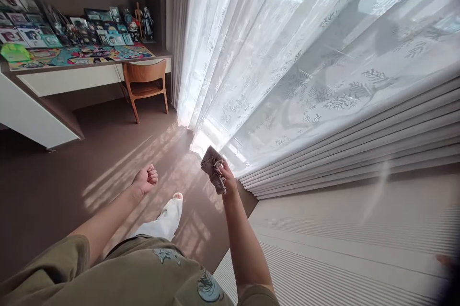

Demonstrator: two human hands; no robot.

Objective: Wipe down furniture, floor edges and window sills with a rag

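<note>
My right hand grips a folded grey-brown cloth, held out in front of me near the foot of the sheer white curtain. Part of the cloth is bunched up by my fingers, and its upper end lies flat. My left hand is curled into a fist over the floor, touching nothing, and no object shows in it. Below, between my arms, one foot in white trousers stands on the brown floor.
A wooden chair stands at a desk bearing a colourful mat, figures and framed pictures. A lime-green object sits at its left end. Grey pleated drapes border the sheer curtain. A ribbed pale panel is on my right.
</note>
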